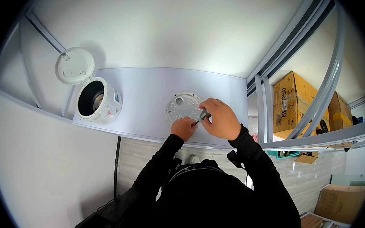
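Note:
My right hand (pixel 221 119) is closed around the thick grey handle of what looks like a screwdriver (pixel 205 115). Its short dark shaft slants down to the left, toward the fingertips of my left hand (pixel 183 128). Those fingers are pinched together at the shaft's end, and whatever lies between them is too small to make out. Just beyond both hands, a round white plate (pixel 178 111) with many small holes and one larger round hole lies flat on the white table (pixel 142 97). My hands cover its near right edge.
At the table's left end stands a white rice cooker (pixel 111 107) with a dark inside, its lid (pixel 75 65) raised. A white wall backs the table. On the right, beyond metal frame posts (pixel 267 109), are cardboard boxes (pixel 293 100) and a teal bin (pixel 291 153).

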### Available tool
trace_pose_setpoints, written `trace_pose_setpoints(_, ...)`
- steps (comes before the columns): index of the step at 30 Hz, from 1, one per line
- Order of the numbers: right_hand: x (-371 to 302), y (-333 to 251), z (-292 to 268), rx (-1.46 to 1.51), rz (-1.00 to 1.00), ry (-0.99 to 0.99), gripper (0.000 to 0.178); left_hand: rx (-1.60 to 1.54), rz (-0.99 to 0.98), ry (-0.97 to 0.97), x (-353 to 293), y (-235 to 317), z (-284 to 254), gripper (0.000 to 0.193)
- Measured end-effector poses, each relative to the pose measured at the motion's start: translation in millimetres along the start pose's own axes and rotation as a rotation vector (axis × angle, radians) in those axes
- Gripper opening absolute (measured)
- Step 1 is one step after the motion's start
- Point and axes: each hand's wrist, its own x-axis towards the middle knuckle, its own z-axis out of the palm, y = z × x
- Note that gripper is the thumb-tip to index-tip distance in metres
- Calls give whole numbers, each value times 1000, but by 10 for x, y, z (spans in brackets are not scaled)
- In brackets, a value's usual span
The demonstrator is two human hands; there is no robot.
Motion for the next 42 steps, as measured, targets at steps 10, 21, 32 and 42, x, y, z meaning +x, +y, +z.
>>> trace_pose_setpoints(10,7,55,-82,63,116,167,32,-77,-51,97,34,-74,-7,23)
trace_pose_setpoints(21,2,49,-169,88,260,410,30,-94,-87,159,64,-124,47,23)
trace_pose_setpoints(32,-69,86,-168,101,257,399,28,-43,-6,81,40,-165,163,19)
trace_pose_setpoints(42,-69,122,-155,106,238,397,28,166,-19,76,95,-83,55,12)
